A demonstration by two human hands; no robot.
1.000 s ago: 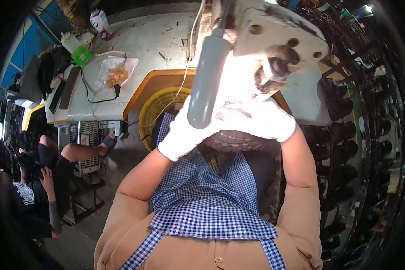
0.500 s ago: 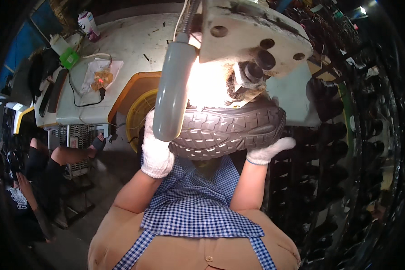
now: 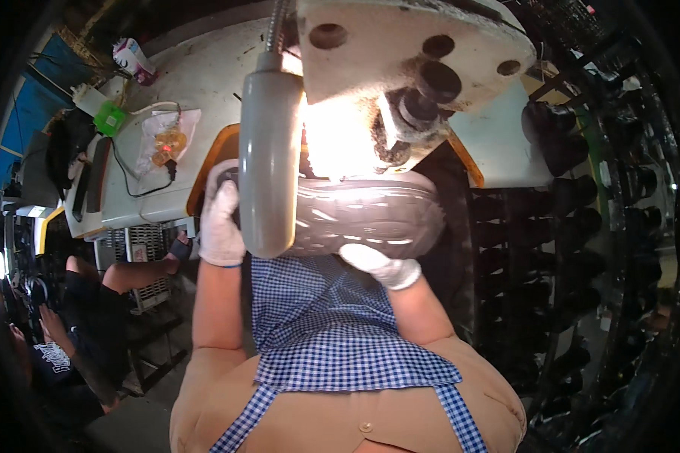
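A shoe [image 3: 370, 215] with a dark grey treaded sole is held on its side under the machine head, its sole turned toward me. In a white knit glove, my left hand [image 3: 223, 226] grips the shoe's left end, thumb up. My right hand [image 3: 385, 266], gloved too, holds the near lower edge of the sole right of its middle; its other fingers are hidden beneath. A white sewing machine head [image 3: 408, 68] with dark knobs stands just beyond the shoe. Hanging in front is a grey cylindrical lamp [image 3: 268, 174], which hides part of the shoe's left side.
On the machine table [image 3: 204, 83] at left lie a plug adapter [image 3: 169, 147] with a black cord, a green-and-white bottle [image 3: 109, 117] and a purple-and-white carton [image 3: 134, 60]. Racks of dark shoes [image 3: 559, 249] line the right. Another person [image 3: 83, 302] sits at far left.
The shoe has shifted left with both hands. My right hand has moved from its right end to its near lower edge. My left hand now shows at the shoe's left end, clear of the lamp.
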